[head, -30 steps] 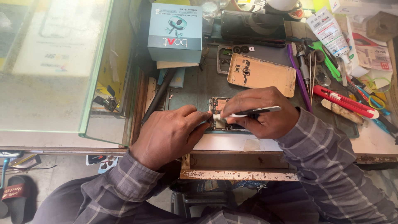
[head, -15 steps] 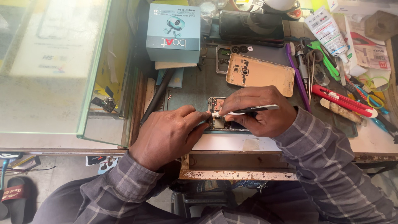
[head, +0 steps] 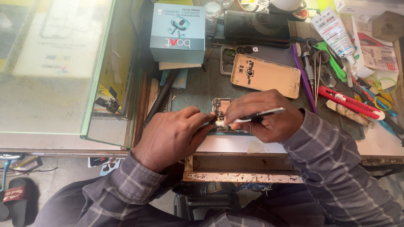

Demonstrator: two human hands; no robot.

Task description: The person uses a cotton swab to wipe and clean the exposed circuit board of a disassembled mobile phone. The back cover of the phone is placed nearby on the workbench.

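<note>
An opened phone [head: 222, 106] with its circuit board exposed lies on the grey work mat [head: 198, 86], mostly covered by my hands. My right hand [head: 265, 115] grips metal tweezers [head: 261, 114], their tips down on the board near its left edge. My left hand [head: 174, 134] rests beside it, fingertips pinching at the phone's left edge close to the tweezer tips. A tan phone back cover [head: 265, 75] lies just beyond the hands.
A teal box [head: 179, 31] stands at the back on the mat. A dark phone [head: 256, 25], a white tube [head: 334, 29], a red utility knife [head: 351, 103] and several hand tools crowd the right. A glass display case [head: 63, 67] fills the left.
Both hands stay on the phone; the tweezers shifted only slightly over the board.
</note>
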